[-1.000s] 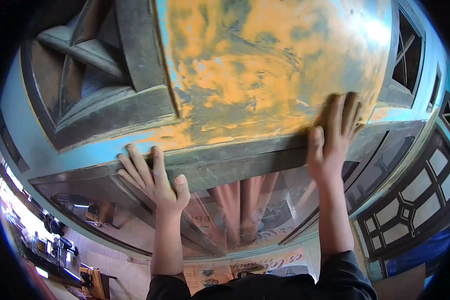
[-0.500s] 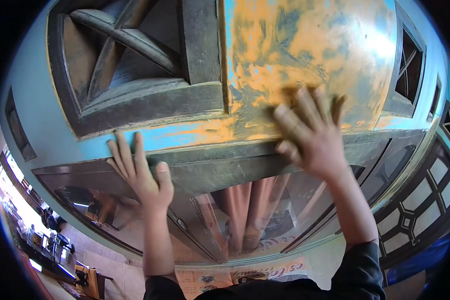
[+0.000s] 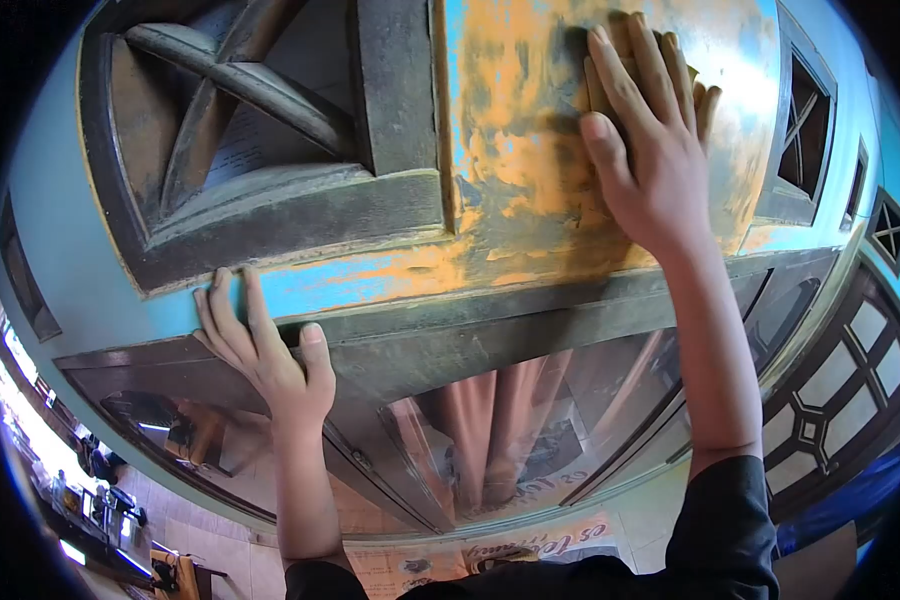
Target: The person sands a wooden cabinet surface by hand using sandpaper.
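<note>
My right hand (image 3: 660, 150) lies flat on a patchy orange, grey and blue wall panel (image 3: 520, 130), fingers stretched upward. Under its fingers is a thin brownish sheet that looks like sandpaper (image 3: 597, 92), mostly covered by the hand. My left hand (image 3: 270, 350), fingers apart and holding nothing, rests its fingertips on the blue-and-orange strip (image 3: 340, 280) below a dark wooden vent frame (image 3: 300, 215). Its thumb is by the dark wooden beam (image 3: 450, 335) under the strip.
Below the beam, glass panes (image 3: 410, 430) show pinkish curtains (image 3: 495, 430). A second framed vent (image 3: 805, 130) is at the right, above a dark lattice with pale panels (image 3: 850, 380). A printed orange banner (image 3: 420, 565) lies low in front of me. Cluttered furniture (image 3: 100, 510) stands at lower left.
My right hand has moved up the panel and slightly right, with the brownish sheet under it. My left hand has shifted slightly left on the strip. The view has shifted a little.
</note>
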The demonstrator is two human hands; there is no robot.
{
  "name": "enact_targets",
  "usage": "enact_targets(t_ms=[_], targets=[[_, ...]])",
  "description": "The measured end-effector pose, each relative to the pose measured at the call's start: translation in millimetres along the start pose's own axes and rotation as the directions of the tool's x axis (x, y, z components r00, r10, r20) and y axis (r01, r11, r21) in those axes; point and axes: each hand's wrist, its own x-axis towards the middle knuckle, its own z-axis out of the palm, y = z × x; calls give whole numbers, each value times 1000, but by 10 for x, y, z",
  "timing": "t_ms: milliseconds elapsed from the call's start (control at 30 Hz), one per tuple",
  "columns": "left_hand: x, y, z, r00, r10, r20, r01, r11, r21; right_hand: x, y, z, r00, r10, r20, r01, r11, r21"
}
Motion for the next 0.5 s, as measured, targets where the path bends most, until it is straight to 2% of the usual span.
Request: enact_targets(t_ms=[33,100,167,233,300,367,433,500], targets=[[10,12,-1,1000,-12,-13,11,1000,-18,45,-93,47,998,30,-50,-28,998,47],[38,19,21,999,-28,-39,26,998,-57,-74,-550,-110,961,-55,270,85,991,-101],[47,40,29,999,-26,-45,24,999,-40,-364,-700,-73,873,-276,402,287,957,32],[48,40,26,998,-30,-49,28,999,-43,-268,-468,-151,900,-238,366,255,967,3],[54,33,17,998,-31,-55,28,998,-48,-123,-137,-141,989,-53,138,69,991,-112],[59,32,28,998,-30,-58,28,999,-32,-65,143,-70,998,60,3,-60,997,-50],[58,32,44,996,-39,-76,35,998,-44,-164,-143,-45,998,61,23,-59,996,-71],[47,42,52,995,-51,-85,46,997,-57,-432,-448,-101,953,-79,294,97,994,-45]])
